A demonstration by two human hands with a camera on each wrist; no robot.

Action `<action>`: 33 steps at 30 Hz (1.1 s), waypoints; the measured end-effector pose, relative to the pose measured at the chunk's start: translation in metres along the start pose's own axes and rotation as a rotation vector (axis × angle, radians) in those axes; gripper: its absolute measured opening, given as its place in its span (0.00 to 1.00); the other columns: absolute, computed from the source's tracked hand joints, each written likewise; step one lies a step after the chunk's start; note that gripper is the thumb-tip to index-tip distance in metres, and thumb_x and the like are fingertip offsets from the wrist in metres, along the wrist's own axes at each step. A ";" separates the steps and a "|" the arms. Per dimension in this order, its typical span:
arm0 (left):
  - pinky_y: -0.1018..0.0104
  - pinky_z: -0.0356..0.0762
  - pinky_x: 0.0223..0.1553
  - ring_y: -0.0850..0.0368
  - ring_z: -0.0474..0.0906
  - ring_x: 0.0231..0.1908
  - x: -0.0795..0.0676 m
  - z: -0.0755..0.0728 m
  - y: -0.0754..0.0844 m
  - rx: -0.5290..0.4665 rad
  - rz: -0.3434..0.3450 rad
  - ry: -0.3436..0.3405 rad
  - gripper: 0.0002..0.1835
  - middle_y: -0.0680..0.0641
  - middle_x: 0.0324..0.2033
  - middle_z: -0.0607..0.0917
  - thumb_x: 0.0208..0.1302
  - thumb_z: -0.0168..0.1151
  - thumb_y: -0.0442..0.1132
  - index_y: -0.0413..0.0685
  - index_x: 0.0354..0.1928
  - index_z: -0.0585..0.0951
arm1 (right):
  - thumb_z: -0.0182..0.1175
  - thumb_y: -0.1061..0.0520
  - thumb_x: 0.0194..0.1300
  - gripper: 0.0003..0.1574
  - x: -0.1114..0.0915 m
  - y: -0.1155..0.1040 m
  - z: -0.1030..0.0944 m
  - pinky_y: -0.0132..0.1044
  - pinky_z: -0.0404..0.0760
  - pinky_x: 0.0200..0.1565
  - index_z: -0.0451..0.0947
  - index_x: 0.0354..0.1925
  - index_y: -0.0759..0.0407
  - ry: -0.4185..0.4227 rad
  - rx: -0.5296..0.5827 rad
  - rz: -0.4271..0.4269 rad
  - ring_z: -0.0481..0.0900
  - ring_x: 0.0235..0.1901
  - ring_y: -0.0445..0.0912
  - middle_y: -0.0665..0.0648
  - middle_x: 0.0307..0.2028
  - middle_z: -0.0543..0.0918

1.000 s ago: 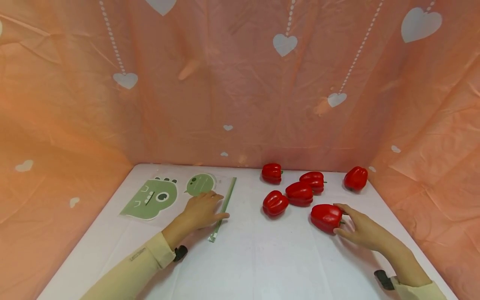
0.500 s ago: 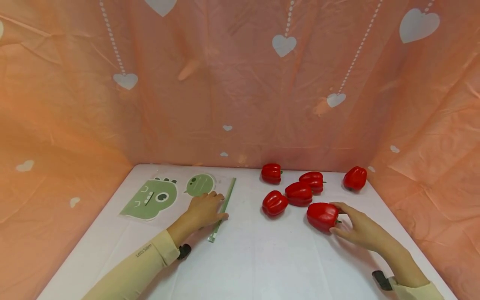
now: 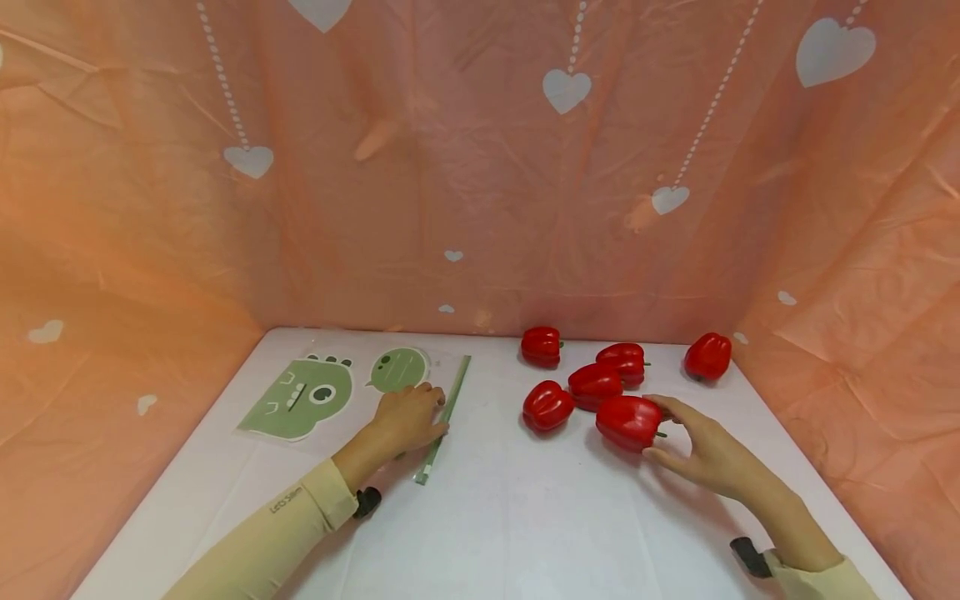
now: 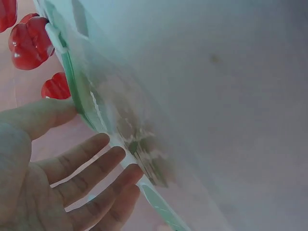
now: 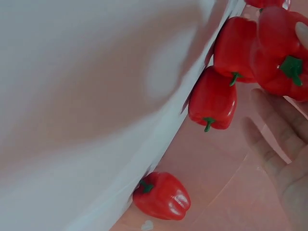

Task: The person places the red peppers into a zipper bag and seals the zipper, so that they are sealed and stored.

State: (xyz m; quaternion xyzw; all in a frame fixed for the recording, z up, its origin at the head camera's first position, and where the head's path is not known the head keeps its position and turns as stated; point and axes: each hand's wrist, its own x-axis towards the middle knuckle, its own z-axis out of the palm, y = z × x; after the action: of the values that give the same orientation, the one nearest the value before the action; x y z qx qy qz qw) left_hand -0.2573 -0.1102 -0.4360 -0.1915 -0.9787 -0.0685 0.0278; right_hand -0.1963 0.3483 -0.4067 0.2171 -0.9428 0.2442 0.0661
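Fingers [image 3: 675,407] gripping pepper [image 3: 627,422], left fingers [image 4: 95,170] spread

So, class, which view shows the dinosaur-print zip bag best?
The head view: nearly the whole zip bag is visible, dinosaur print and green zip strip included. The left wrist view shows only part, close up; the right wrist view shows none.
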 end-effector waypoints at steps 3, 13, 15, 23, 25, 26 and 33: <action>0.45 0.84 0.38 0.44 0.85 0.44 -0.001 -0.001 0.000 -0.023 -0.004 0.016 0.16 0.46 0.42 0.86 0.67 0.72 0.49 0.48 0.51 0.86 | 0.81 0.54 0.59 0.48 0.002 -0.002 0.004 0.56 0.88 0.51 0.71 0.72 0.61 0.033 0.008 -0.055 0.83 0.55 0.59 0.60 0.60 0.84; 0.48 0.82 0.35 0.54 0.84 0.34 -0.007 -0.004 -0.005 -0.206 -0.112 0.051 0.02 0.52 0.32 0.89 0.66 0.67 0.36 0.47 0.38 0.87 | 0.82 0.59 0.57 0.50 0.014 -0.018 0.020 0.50 0.89 0.51 0.69 0.73 0.57 0.087 0.046 -0.146 0.84 0.52 0.53 0.57 0.59 0.83; 0.50 0.82 0.34 0.55 0.84 0.34 -0.008 -0.005 -0.006 -0.228 -0.121 0.052 0.02 0.52 0.32 0.88 0.67 0.68 0.37 0.47 0.38 0.87 | 0.82 0.60 0.57 0.50 0.017 -0.022 0.022 0.51 0.88 0.51 0.70 0.73 0.57 0.100 0.046 -0.168 0.84 0.52 0.52 0.56 0.59 0.83; 0.56 0.78 0.30 0.58 0.81 0.30 -0.008 -0.011 -0.007 -0.302 -0.148 0.053 0.03 0.54 0.30 0.86 0.69 0.70 0.39 0.49 0.37 0.86 | 0.82 0.64 0.54 0.51 0.029 -0.036 0.031 0.53 0.87 0.53 0.70 0.72 0.56 0.139 0.059 -0.221 0.85 0.53 0.50 0.53 0.57 0.85; 0.57 0.77 0.29 0.59 0.79 0.28 -0.007 -0.012 -0.006 -0.305 -0.148 0.056 0.04 0.55 0.29 0.85 0.69 0.71 0.40 0.50 0.36 0.85 | 0.82 0.65 0.54 0.51 0.032 -0.037 0.033 0.54 0.87 0.53 0.70 0.72 0.57 0.151 0.062 -0.233 0.85 0.52 0.49 0.52 0.56 0.85; 0.57 0.77 0.28 0.59 0.79 0.28 -0.007 -0.013 -0.007 -0.307 -0.150 0.057 0.05 0.55 0.28 0.85 0.69 0.72 0.41 0.50 0.36 0.85 | 0.82 0.65 0.54 0.51 0.033 -0.039 0.035 0.54 0.87 0.53 0.70 0.72 0.57 0.150 0.068 -0.233 0.85 0.52 0.48 0.52 0.56 0.85; 0.59 0.74 0.27 0.61 0.77 0.23 -0.014 -0.016 -0.010 -0.342 -0.174 0.051 0.08 0.57 0.25 0.84 0.69 0.74 0.44 0.52 0.36 0.83 | 0.81 0.65 0.56 0.47 0.046 -0.056 0.048 0.58 0.86 0.55 0.71 0.70 0.57 0.108 0.185 -0.207 0.86 0.54 0.50 0.52 0.58 0.84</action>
State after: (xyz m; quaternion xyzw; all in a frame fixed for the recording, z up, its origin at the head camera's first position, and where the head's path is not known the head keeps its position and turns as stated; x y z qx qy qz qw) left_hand -0.2477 -0.1272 -0.4227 -0.1061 -0.9647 -0.2406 0.0136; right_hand -0.2135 0.2631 -0.4140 0.3049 -0.8840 0.3332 0.1212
